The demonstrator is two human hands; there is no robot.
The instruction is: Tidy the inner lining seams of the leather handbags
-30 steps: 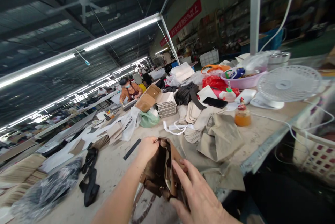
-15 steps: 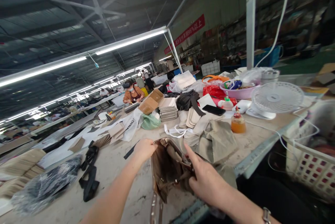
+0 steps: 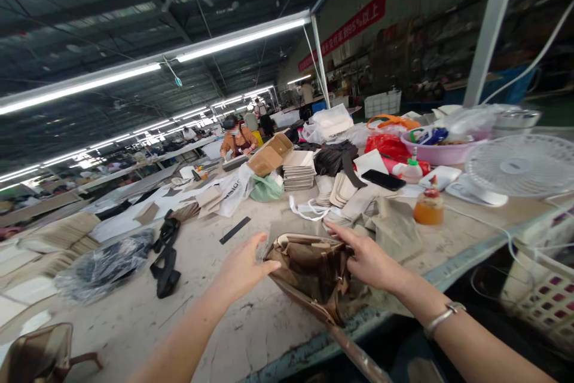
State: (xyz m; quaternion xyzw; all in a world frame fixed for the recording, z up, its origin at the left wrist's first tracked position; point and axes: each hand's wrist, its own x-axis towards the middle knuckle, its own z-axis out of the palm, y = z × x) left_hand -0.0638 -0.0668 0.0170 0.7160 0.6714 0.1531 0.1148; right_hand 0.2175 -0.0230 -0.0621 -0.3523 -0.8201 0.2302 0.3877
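Observation:
A brown handbag (image 3: 293, 294) sits near the table's front edge, its mouth gaping upward and its lining in sight. My left hand (image 3: 242, 266) is at the bag's left corner, thumb and fingers apart, the thumb tip against the rim. At the opposite side my right hand (image 3: 374, 260) grips the bag's edge, the index finger stretched along the back rim and the other fingers partly hidden. A brown strap (image 3: 354, 353) runs from the bag over the table edge. Behind it lie grey-green fabric (image 3: 397, 230) and a white cord (image 3: 307, 210).
Another brown bag (image 3: 38, 350) lies at the lower left, near a plastic-wrapped bundle (image 3: 105, 266) and black straps (image 3: 167, 269). To the right stand an orange glue bottle (image 3: 428, 210), a phone (image 3: 383, 180), a white fan (image 3: 515, 165) and a basket (image 3: 533, 293). A co-worker (image 3: 237, 138) sits farther back.
My left hand's fingers have spread apart at the bag's corner. The bag has turned, its strap now trailing right. The view has shifted left, bringing the second bag into sight.

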